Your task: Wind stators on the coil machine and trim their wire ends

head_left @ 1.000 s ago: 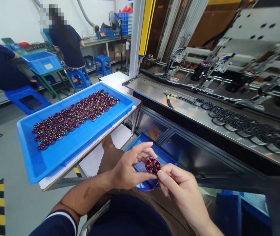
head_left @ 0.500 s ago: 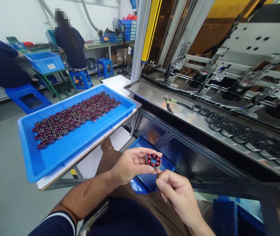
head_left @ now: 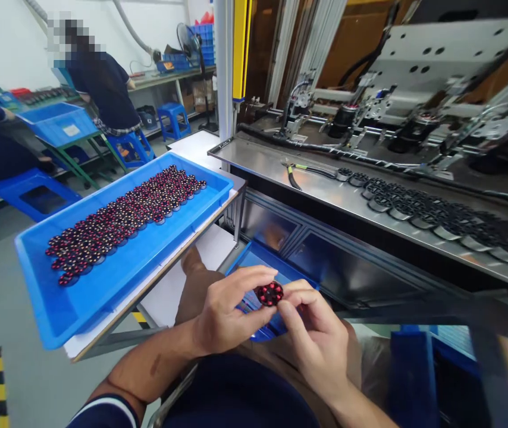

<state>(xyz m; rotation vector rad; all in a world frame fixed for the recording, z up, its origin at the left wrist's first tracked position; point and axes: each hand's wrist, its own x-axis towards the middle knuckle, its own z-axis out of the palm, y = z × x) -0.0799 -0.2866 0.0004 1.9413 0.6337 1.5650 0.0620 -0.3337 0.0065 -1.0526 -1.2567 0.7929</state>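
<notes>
Low in front of me, a small round motor stator [head_left: 270, 293] with red wire coils and a dark rim is held up, its coil face towards me. My left hand [head_left: 231, 308] is closed on it, forefinger along the top and thumb below. From the other side, my right hand [head_left: 311, 326] pinches at the stator's right edge; whatever lies between those fingertips is too small to make out. To the left, a shallow blue tray [head_left: 182, 235] bears many similar stators [head_left: 124, 217] packed close together in rows.
A metal machine ledge [head_left: 316, 184] on the right bears pliers [head_left: 296, 172] and a long row of dark ring-shaped parts [head_left: 432, 214]. Below it is a blue bin [head_left: 408, 374]. Two co-workers sit at the back left, near a blue crate [head_left: 64, 125].
My right hand has come up from below the stator to its right edge. The stator has turned, so its middle looks dark now. The view has shifted to the right.
</notes>
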